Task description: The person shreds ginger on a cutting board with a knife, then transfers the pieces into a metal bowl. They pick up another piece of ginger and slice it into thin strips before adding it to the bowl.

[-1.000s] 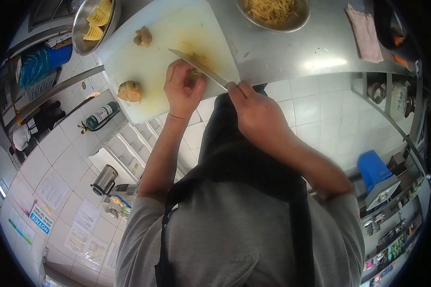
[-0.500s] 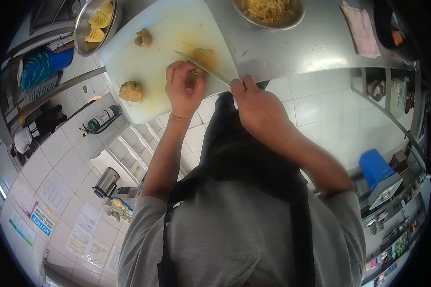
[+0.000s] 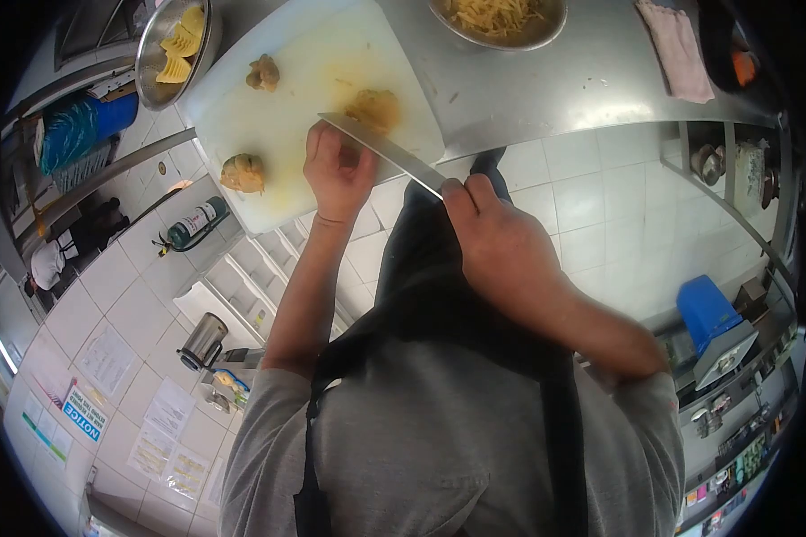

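Two bare hands are at work here, and we're looking straight down on them over the pale cutting board (image 3: 278, 125). Our right hand (image 3: 506, 237) has the knife (image 3: 378, 150) gripped by its handle, fingers wrapped around it near the board's edge. The blade runs out slantwise over the board, its tip pointing up and away to our left, and there's our left hand (image 3: 338, 185) right beside it! Those fingers are bent in towards the blade, thumb and fingertips drawn close; whether they pinch anything, we can't tell from up here.

Just past the blade, on its far side, we've got the flattened brownish-yellow piece (image 3: 376, 109), lying on the board over a yellow stain. Over to our left sit a pair of lumps: the smaller lump (image 3: 261, 73) up towards the far side, the larger lump (image 3: 243, 174) nearer us, well apart from each other.

Look beyond the board's far left corner: a perforated metal bowl (image 3: 149, 64) with ridged yellow pieces (image 3: 178, 54) inside. On the steel counter (image 3: 600, 94) to our right, a second bowl (image 3: 503, 44) carries a heap of pale yellow strips (image 3: 494, 14), and farther right lies a folded pinkish cloth (image 3: 676, 49).
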A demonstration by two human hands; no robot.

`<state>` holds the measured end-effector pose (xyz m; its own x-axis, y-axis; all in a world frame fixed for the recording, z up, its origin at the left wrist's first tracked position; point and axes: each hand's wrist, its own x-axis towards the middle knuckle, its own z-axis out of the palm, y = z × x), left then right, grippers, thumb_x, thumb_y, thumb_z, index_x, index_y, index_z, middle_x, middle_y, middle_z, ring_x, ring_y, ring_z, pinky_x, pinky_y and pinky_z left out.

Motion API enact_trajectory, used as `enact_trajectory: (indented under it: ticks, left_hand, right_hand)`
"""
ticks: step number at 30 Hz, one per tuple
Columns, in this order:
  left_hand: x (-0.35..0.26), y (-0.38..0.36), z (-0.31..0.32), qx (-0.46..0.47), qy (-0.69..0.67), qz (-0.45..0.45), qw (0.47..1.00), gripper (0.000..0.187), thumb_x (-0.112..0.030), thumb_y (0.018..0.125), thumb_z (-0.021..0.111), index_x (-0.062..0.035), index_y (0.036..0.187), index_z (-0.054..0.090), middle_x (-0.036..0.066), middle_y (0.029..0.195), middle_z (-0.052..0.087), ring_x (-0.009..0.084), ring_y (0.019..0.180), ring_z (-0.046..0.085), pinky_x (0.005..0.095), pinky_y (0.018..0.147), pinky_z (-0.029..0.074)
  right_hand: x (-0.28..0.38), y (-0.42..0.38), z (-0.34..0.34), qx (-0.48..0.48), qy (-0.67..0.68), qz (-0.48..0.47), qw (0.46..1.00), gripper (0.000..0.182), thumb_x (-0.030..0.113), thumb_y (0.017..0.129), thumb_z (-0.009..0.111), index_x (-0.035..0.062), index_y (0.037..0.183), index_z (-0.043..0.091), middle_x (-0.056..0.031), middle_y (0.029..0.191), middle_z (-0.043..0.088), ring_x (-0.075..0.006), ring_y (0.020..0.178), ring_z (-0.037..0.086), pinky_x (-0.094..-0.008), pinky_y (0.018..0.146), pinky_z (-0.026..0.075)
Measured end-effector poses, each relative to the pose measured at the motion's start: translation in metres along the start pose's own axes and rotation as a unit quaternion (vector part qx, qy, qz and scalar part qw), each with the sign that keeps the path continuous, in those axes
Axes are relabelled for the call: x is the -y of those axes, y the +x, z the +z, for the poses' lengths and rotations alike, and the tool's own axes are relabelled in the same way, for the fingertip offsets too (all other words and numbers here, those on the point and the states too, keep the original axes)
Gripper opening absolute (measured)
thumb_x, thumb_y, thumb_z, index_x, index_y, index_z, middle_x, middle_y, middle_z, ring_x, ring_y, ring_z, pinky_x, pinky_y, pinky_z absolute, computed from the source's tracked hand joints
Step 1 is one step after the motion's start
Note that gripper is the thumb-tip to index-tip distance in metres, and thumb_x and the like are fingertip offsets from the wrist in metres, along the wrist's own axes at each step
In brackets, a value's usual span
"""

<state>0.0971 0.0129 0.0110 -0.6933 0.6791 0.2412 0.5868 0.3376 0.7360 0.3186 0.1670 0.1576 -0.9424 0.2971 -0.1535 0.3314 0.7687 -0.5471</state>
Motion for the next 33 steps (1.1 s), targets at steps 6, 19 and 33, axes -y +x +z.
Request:
enact_trajectory:
  ticks: [6, 19, 33]
  left_hand:
    - [-0.001, 0.0, -0.001, 0.001, -0.013, 0.003, 1.0, 0.038, -0.003, 0.084, 0.086, -0.0029, 0.12, 0.073, 0.012, 0.12, 0.071, 0.0202, 0.08, 0.073, 0.0304, 0.064, 0.063]
    - [-0.003, 0.002, -0.001, 0.003, -0.024, 0.001, 1.0, 0.041, -0.003, 0.084, 0.085, -0.0045, 0.124, 0.075, 0.012, 0.124, 0.073, 0.0207, 0.084, 0.075, 0.0305, 0.066, 0.064]
    - [-0.008, 0.005, -0.003, 0.023, -0.041, -0.027, 0.999, 0.038, -0.001, 0.084, 0.083, -0.0047, 0.121, 0.075, 0.013, 0.127, 0.073, 0.0213, 0.087, 0.077, 0.0301, 0.068, 0.065]
  right_hand:
    - [0.001, -0.001, 0.001, 0.004, 0.003, 0.007, 1.0, 0.035, 0.005, 0.094, 0.068, -0.0038, 0.127, 0.061, -0.0182, 0.111, 0.066, -0.0223, 0.067, 0.074, -0.0353, 0.059, 0.06]
    - [-0.001, 0.021, 0.023, -0.027, 0.035, -0.001, 0.999, 0.027, 0.005, 0.094, 0.066, -0.0033, 0.119, 0.06, -0.0212, 0.112, 0.066, -0.0305, 0.076, 0.078, -0.0398, 0.064, 0.064]
    - [-0.005, 0.035, 0.043, -0.023, 0.03, 0.001, 0.999, 0.027, 0.005, 0.094, 0.065, -0.0057, 0.118, 0.06, -0.0222, 0.112, 0.068, -0.0316, 0.074, 0.078, -0.0407, 0.063, 0.064]
